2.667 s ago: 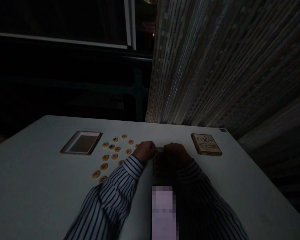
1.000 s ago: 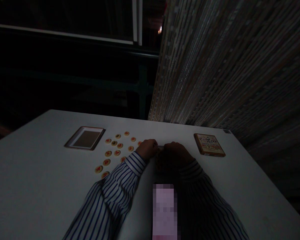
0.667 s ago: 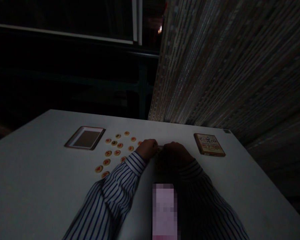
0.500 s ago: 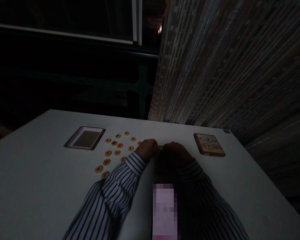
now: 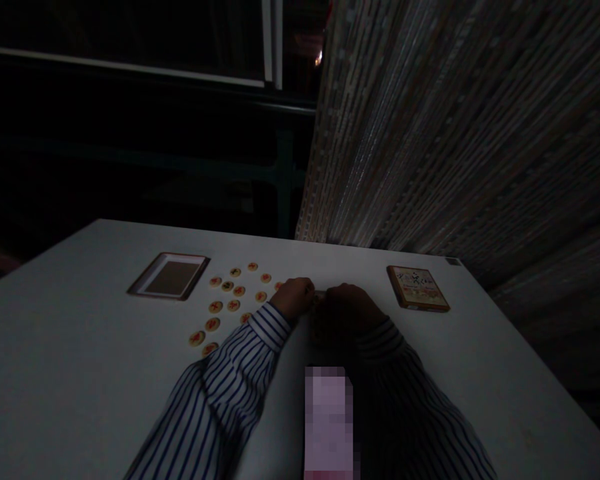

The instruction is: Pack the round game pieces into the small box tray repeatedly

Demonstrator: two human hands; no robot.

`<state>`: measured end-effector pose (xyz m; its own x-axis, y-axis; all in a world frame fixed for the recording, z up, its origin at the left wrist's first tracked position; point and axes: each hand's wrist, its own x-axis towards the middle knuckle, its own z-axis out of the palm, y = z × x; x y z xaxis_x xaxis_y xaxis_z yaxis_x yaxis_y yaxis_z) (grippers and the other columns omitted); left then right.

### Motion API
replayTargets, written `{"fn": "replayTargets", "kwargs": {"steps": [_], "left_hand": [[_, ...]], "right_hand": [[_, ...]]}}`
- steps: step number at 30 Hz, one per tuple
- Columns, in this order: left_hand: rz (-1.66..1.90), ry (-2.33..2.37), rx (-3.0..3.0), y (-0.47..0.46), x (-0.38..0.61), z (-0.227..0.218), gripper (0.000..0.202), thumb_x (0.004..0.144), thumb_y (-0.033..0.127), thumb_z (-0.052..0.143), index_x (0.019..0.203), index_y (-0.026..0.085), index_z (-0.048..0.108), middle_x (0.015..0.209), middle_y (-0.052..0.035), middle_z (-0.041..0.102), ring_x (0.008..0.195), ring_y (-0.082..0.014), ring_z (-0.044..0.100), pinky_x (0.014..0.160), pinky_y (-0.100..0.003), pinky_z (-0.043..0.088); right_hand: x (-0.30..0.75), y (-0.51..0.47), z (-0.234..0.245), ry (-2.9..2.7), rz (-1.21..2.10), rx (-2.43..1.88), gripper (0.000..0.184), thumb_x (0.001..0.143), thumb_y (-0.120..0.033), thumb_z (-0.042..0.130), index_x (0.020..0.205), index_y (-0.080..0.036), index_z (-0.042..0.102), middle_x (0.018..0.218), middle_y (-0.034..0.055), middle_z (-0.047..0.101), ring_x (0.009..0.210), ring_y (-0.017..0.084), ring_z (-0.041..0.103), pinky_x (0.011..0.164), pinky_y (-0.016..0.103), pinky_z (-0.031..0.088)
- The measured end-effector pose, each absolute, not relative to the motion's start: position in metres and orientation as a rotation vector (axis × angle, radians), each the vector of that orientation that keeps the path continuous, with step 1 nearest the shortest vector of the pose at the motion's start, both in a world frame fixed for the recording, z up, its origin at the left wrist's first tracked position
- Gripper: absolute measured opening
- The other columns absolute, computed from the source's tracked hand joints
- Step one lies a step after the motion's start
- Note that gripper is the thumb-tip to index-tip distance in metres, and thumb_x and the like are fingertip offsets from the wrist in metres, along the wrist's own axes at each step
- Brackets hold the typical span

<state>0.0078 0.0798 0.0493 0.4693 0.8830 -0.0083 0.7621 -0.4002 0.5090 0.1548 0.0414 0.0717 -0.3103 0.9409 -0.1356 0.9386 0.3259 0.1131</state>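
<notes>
My left hand (image 5: 294, 297) and my right hand (image 5: 353, 308) meet at the middle of a white table (image 5: 80, 373), both with fingers curled. Between their fingertips they pinch a small pale object (image 5: 321, 294) too dim to name. Several round yellow game pieces (image 5: 233, 305) with red marks lie scattered just left of my left hand. Both arms wear striped sleeves. The space under my hands lies in shadow.
An open shallow box tray (image 5: 169, 276) sits at the back left of the table. A closed printed box (image 5: 417, 288) lies at the back right. A tall woven curtain (image 5: 455, 127) hangs behind the table on the right. The room beyond is dark.
Both hands stay together at the same spot with fingers curled. The view shifted slightly between the oldest frame and now.
</notes>
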Motion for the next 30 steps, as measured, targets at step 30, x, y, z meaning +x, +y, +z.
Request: {"fn": "replayTargets", "kwargs": {"steps": [30], "left_hand": [[0.423, 1.423, 2.210, 0.080, 0.005, 0.056, 0.026, 0.079, 0.026, 0.042, 0.090, 0.016, 0.064, 0.089, -0.0090, 0.066, 0.085, -0.0174, 0.060, 0.075, -0.027, 0.042]], "right_hand": [[0.175, 0.043, 0.098, 2.383, 0.191, 1.779, 0.024, 0.085, -0.024, 0.033, 0.090, -0.015, 0.055, 0.078, 0.0102, 0.063, 0.074, 0.022, 0.060, 0.060, 0.028, 0.039]]}}
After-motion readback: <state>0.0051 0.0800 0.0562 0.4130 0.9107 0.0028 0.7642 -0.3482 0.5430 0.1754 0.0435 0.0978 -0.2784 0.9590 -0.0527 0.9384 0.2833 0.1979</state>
